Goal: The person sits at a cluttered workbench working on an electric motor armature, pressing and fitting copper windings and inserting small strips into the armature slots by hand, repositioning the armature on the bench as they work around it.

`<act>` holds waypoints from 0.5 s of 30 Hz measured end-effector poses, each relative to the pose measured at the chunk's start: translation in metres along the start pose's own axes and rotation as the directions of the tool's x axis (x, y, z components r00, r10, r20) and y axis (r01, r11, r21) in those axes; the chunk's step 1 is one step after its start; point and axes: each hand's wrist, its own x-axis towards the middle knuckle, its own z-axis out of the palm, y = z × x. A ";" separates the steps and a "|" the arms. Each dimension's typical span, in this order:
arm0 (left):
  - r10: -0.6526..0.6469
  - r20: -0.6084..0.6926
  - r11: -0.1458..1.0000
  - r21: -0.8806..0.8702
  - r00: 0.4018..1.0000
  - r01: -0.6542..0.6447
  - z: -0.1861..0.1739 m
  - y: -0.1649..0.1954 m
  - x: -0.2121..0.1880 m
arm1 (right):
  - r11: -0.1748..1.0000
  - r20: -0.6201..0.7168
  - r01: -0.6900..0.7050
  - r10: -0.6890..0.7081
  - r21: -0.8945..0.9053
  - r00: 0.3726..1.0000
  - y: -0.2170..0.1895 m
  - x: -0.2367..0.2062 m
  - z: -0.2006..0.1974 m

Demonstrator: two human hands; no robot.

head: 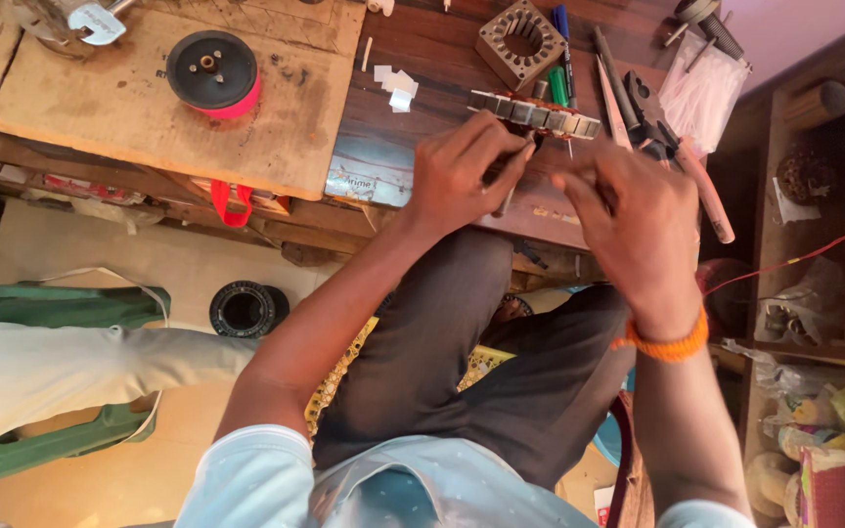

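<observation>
Working at the near edge of the wooden bench (422, 59), both hands meet at a ring-shaped metal stator (536, 114) lying flat there. The left hand (462, 171) pinches a thin tool (509, 196) against its rim; the right hand (638, 220) is curled just beside it, its grasp hidden. 1 more stator (520, 41) sits behind, hand tools (628, 98) crowding the right.

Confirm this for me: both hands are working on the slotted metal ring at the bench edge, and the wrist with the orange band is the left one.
One detail is wrong. The head view shows the orange band on the right wrist, not the left. The rest stands: the left hand and right hand are both at the slotted metal ring at the bench edge.
</observation>
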 end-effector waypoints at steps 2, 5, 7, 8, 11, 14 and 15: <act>-0.157 -0.028 0.986 -0.064 0.987 0.155 0.002 0.009 -0.002 | 0.997 -0.025 -0.015 0.013 -0.081 1.000 0.002 0.018 0.008; -0.329 -0.068 0.940 -0.117 0.942 0.320 0.007 0.022 -0.003 | 0.998 -0.059 -0.035 0.032 -0.055 0.998 0.012 0.045 0.022; -0.390 -0.098 0.916 -0.138 0.915 0.376 0.010 0.026 -0.003 | 0.997 -0.046 -0.077 0.078 0.010 0.996 0.020 0.058 0.027; -0.405 -0.114 0.910 -0.147 0.907 0.387 0.012 0.027 -0.002 | 0.993 -0.023 -0.114 0.115 0.042 0.993 0.024 0.062 0.029; -0.462 -0.149 0.881 -0.188 0.874 0.434 0.019 0.028 -0.003 | 0.986 0.039 -0.157 0.155 0.064 0.987 0.037 0.073 0.029; -0.530 -0.167 0.840 -0.239 0.831 0.487 0.026 0.027 -0.003 | 0.992 0.099 -0.122 0.117 0.044 0.988 0.053 0.087 0.032; -0.541 -0.175 0.832 -0.256 0.823 0.493 0.028 0.027 -0.002 | 0.994 0.116 -0.101 0.096 0.038 0.989 0.058 0.089 0.033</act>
